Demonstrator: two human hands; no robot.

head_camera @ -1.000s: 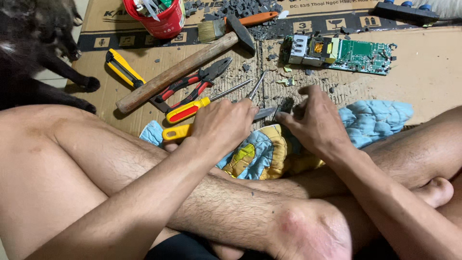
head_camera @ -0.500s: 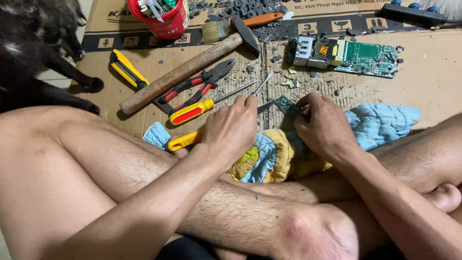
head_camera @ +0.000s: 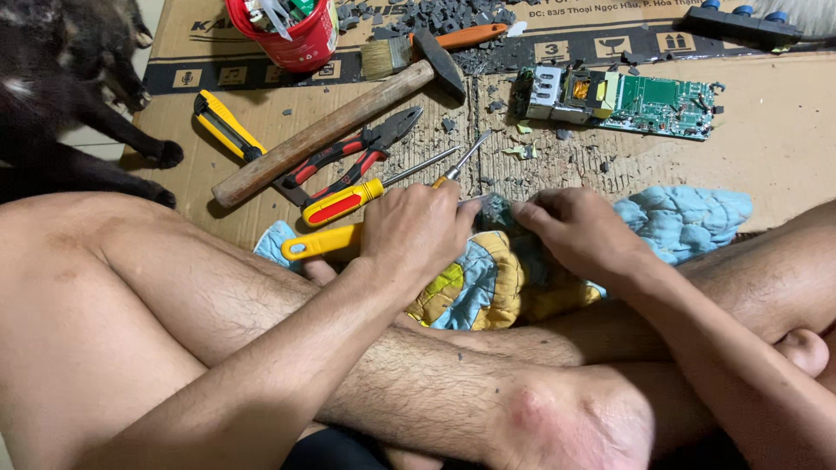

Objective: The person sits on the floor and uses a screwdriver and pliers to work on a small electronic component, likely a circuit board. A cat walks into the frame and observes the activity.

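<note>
Head view, left hand: our left hand has its fingers closed around a yellow-handled tool.
Head view, right hand: our right hand pinches a small grey piece over the quilted cloth.
Head view, nearby: hammer, red pliers, and circuit board lie on the cardboard.

A home floor used as a makeshift repair spot: flattened cardboard carries a hammer, pliers, screwdrivers and a bare circuit board; a dark-furred animal stands at its left edge.
</note>
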